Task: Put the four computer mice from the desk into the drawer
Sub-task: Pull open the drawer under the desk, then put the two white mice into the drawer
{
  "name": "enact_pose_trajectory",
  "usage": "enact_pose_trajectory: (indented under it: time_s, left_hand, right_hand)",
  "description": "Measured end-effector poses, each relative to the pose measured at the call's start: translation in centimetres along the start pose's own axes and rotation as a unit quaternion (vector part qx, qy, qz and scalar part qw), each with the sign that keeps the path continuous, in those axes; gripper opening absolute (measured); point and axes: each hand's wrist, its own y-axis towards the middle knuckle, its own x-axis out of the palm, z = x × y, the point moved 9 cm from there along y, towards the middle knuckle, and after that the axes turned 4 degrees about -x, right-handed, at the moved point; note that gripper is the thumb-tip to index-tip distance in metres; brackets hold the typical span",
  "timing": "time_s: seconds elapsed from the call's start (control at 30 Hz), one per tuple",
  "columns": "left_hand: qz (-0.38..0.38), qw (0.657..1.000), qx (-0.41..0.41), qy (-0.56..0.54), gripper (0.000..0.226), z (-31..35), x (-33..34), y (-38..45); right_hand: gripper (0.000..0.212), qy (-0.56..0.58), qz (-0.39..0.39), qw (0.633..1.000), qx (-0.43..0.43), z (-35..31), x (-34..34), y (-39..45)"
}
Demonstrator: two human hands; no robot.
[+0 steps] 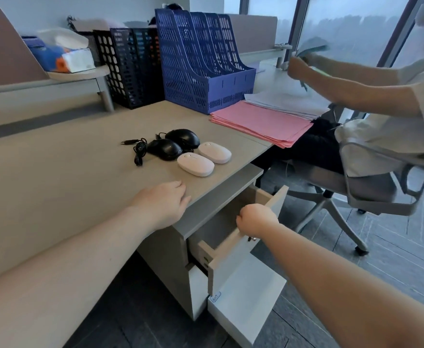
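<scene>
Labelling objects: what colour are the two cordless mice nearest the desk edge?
White, both cordless mice, shown best in the head view, the only one.

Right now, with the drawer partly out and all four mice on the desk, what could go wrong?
1. The wired black mouse trails a coiled cable; lifting it may drag the neighbouring white mouse.
2. The drawer, gripped by the right hand, looks only partly open, so mice could catch on the desk edge.
</scene>
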Motion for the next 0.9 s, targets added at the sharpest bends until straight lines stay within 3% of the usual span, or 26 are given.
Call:
enact_pose_trajectory:
  time_s: [0.13, 0.5, 0.77, 0.9]
  left_hand:
    - [-0.004, 1.0, -0.019, 0.013, 0.03, 0.1, 0.0, 0.0]
    - [-0.015, 0.999, -0.017, 0.035, 0.045, 1.2, -0.1, -0.7]
    - [0.064, 0.997, -0.033, 0.02, 0.037, 2.1, -2.7, 0.9]
    - [0.123, 0.991, -0.033, -0.04, 0.052, 2.3, -3.3, 2.4]
  right_hand:
    - [0.032, -0.058, -0.026, 0.998, 0.019, 2.4, -0.5, -1.8]
    - [0.025, -0.063, -0.117, 0.984, 0.117, 9.5, 0.9, -6.8]
    - [0.034, -0.011, 0.022, 0.999, 0.041, 6.1, -5.0, -3.4]
    - [0.03, 0.035, 0.091, 0.995, 0.017, 3.6, -8.4, -1.0]
